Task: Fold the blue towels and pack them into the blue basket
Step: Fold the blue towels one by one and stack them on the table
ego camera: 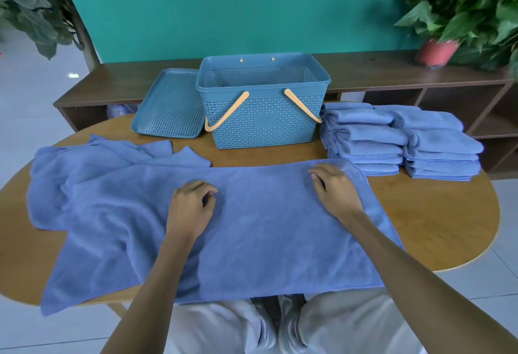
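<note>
Towels, blue: one large towel (252, 227) was spread flat across the near side of the round wooden table (437, 221), its front edge hanging over the table's rim towards the person's lap. A second loose towel (92, 174) was found crumpled at the left, partly overlapped by the spread one. Two stacks of folded towels (398, 140) were set side by side at the right of the table, just beside the basket.

Basket, blue (260, 101): stood upright at the far middle of the table, with two pale orange handles dropped down its front wall. Nothing could be made out inside it. Its lid (168, 106) was leaned against its left side.

Left hand (190, 207): laid on the middle of the spread towel, fingers curled with the tips pinching the cloth.

Right hand (333, 188): laid near the towel's far right corner, fingers bent down onto the cloth; whether cloth was gripped could not be told.

Potted plant (459, 17): placed on the low shelf (364, 70) behind.
</note>
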